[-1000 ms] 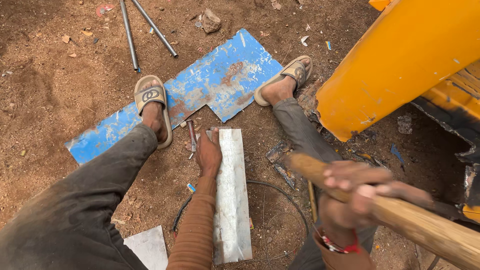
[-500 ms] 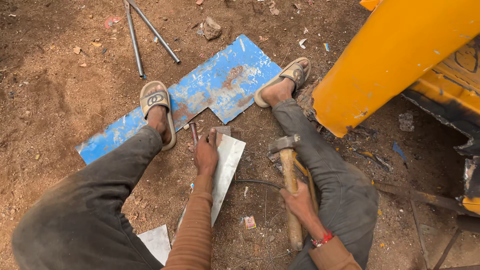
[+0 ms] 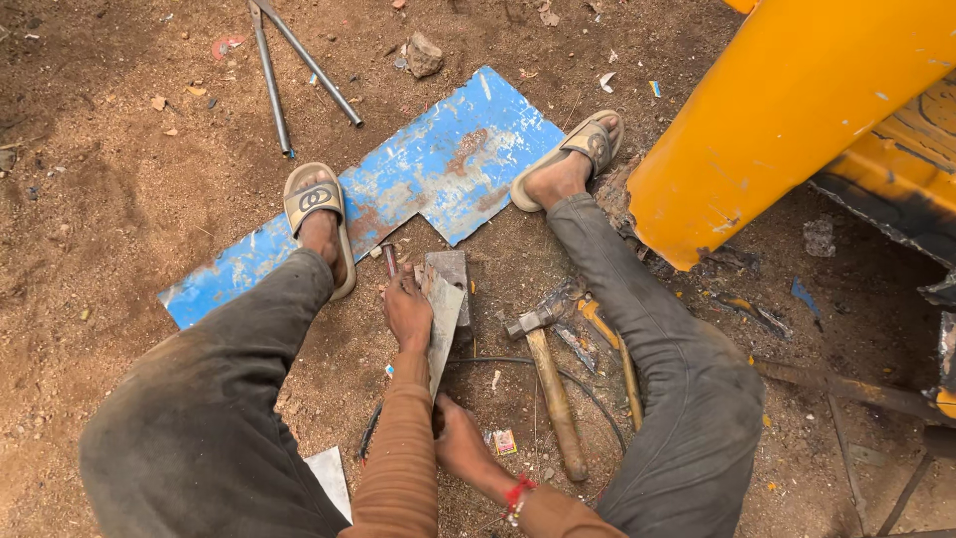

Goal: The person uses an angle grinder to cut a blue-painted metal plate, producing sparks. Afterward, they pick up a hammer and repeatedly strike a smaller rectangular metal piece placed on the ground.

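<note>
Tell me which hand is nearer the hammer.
Right. The right hand grips the near end of the metal strip, just left of the hammer handle lying on the dirt. The left hand holds the strip's far end, farther from the hammer.

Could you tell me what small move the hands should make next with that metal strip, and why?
Probably lay the metal strip flat on the steel block: both the left hand and right hand hold it tilted on edge, while the hammer lies unused beside it.
</note>
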